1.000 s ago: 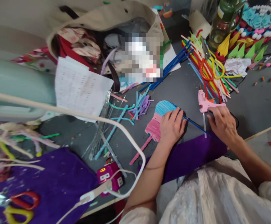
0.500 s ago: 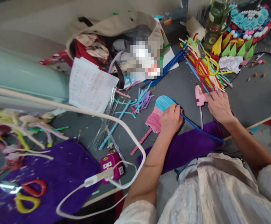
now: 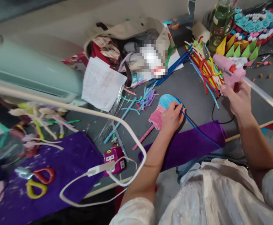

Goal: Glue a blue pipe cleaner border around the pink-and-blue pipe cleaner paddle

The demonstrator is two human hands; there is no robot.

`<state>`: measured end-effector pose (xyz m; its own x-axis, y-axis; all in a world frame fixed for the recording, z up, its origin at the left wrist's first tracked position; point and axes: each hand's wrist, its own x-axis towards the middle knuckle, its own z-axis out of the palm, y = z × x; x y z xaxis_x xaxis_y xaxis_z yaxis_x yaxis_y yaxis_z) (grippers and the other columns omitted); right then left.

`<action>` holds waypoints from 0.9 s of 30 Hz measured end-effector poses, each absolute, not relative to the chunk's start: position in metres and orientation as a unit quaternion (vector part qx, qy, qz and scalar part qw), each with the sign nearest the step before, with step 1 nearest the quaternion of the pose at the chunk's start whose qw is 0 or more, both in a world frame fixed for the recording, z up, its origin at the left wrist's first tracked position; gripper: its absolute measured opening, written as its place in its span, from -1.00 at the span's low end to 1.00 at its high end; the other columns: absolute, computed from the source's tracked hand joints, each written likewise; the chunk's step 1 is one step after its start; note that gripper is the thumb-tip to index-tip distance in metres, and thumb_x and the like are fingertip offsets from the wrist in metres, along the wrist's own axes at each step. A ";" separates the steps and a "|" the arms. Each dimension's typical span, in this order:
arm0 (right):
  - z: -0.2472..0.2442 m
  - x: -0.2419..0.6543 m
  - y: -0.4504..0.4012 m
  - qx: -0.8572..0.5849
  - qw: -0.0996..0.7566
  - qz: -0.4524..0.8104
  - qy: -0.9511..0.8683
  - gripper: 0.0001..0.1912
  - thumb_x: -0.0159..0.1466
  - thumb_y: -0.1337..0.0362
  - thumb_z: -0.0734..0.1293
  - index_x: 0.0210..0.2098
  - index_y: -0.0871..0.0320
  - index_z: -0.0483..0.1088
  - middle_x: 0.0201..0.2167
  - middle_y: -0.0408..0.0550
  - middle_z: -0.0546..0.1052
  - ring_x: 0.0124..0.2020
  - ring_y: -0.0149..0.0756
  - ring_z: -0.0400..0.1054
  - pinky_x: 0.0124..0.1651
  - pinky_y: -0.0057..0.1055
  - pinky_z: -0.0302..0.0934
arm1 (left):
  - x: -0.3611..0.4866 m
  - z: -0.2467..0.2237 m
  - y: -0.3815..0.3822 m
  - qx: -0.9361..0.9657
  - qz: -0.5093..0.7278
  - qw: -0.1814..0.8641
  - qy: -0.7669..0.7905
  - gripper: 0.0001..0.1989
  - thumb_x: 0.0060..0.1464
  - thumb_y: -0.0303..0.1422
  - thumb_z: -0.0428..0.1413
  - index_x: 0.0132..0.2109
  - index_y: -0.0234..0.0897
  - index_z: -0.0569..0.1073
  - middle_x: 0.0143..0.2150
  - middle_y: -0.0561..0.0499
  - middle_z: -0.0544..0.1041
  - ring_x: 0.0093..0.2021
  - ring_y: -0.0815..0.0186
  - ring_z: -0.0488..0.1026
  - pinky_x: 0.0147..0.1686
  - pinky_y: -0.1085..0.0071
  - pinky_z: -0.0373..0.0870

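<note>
My left hand [image 3: 172, 118] is closed at the edge of a flat pipe-cleaner piece [image 3: 158, 114], light blue above and pink below, with a twisted pink stem. Its fingers pinch a dark blue pipe cleaner [image 3: 198, 128] against the blue rim; the long free end trails right over a rolled purple cloth [image 3: 188, 148]. Raised above the table on the right, my right hand [image 3: 239, 98] grips a pink glue gun [image 3: 229, 68] by its handle. A clear glue stick [image 3: 266, 95] sticks out of the gun's back, and the nozzle end points up and left.
A bundle of coloured pipe cleaners [image 3: 205, 67] lies behind the glue gun, near a green-topped bottle [image 3: 221, 26]. A white cable [image 3: 108, 117] loops left of my left arm to a magenta power block [image 3: 113, 159]. Scissors [image 3: 36, 189] rest on purple cloth.
My right hand has lifted the glue gun off the table, up and to the right, swinging its glue stick to the right. My left hand stays on the pipe-cleaner piece. The view has shifted slightly.
</note>
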<state>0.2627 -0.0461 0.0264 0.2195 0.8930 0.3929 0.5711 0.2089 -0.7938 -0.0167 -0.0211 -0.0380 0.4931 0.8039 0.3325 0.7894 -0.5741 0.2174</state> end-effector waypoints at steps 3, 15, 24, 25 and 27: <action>0.035 0.235 -0.023 -0.536 0.554 0.347 -0.534 -0.70 0.36 -0.02 0.39 -0.07 0.04 0.46 -0.36 -0.15 0.53 -0.41 -0.33 0.45 -0.32 -0.30 0.46 | -0.019 -0.039 -0.021 0.864 0.213 0.011 0.456 -0.69 0.41 -0.21 0.02 0.06 -0.24 0.59 -0.07 -0.12 0.62 -0.17 0.23 0.59 -0.30 0.40 0.41; 0.031 0.206 0.002 -0.491 0.557 0.447 -0.498 -0.63 0.24 0.00 0.50 -0.14 0.13 0.47 -0.20 -0.05 0.60 -0.33 -0.34 0.46 -0.33 -0.39 0.45 | -0.031 -0.041 -0.019 0.867 0.262 -0.001 0.423 -0.78 0.42 -0.30 0.07 0.02 -0.22 0.60 -0.10 -0.11 0.68 -0.13 0.24 0.65 -0.21 0.40 0.52; 0.020 0.194 -0.002 -0.434 0.588 0.573 -0.371 -0.60 0.16 -0.06 0.55 -0.30 0.09 0.42 -0.51 -0.22 0.42 -0.59 -0.45 0.24 -0.53 -0.42 0.26 | -0.032 -0.034 -0.021 0.865 0.268 0.004 0.423 -0.78 0.42 -0.31 0.07 -0.02 -0.22 0.62 -0.14 -0.09 0.69 -0.19 0.30 0.65 -0.20 0.44 0.51; 0.019 0.192 -0.003 -0.428 0.575 0.596 -0.361 -0.60 0.16 -0.06 0.55 -0.33 0.10 0.41 -0.56 -0.25 0.37 -0.60 -0.45 0.21 -0.54 -0.42 0.23 | -0.032 -0.032 -0.021 0.862 0.281 0.002 0.421 -0.79 0.41 -0.32 0.09 -0.02 -0.23 0.62 -0.14 -0.09 0.69 -0.20 0.30 0.65 -0.21 0.45 0.51; 0.017 0.187 -0.005 -0.415 0.549 0.643 -0.336 -0.60 0.14 -0.04 0.56 -0.36 0.12 0.42 -0.61 -0.28 0.31 -0.61 -0.47 0.18 -0.54 -0.43 0.19 | -0.031 -0.030 -0.021 0.853 0.310 0.006 0.421 -0.82 0.39 -0.34 0.13 -0.01 -0.24 0.62 -0.15 -0.08 0.68 -0.20 0.32 0.65 -0.20 0.47 0.50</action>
<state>0.1875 -0.0048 0.0169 -0.0529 0.9848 -0.1656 -0.4263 -0.1723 -0.8880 -0.0308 -0.0210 -0.0299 0.4542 0.7211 0.5232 0.7139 -0.6459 0.2705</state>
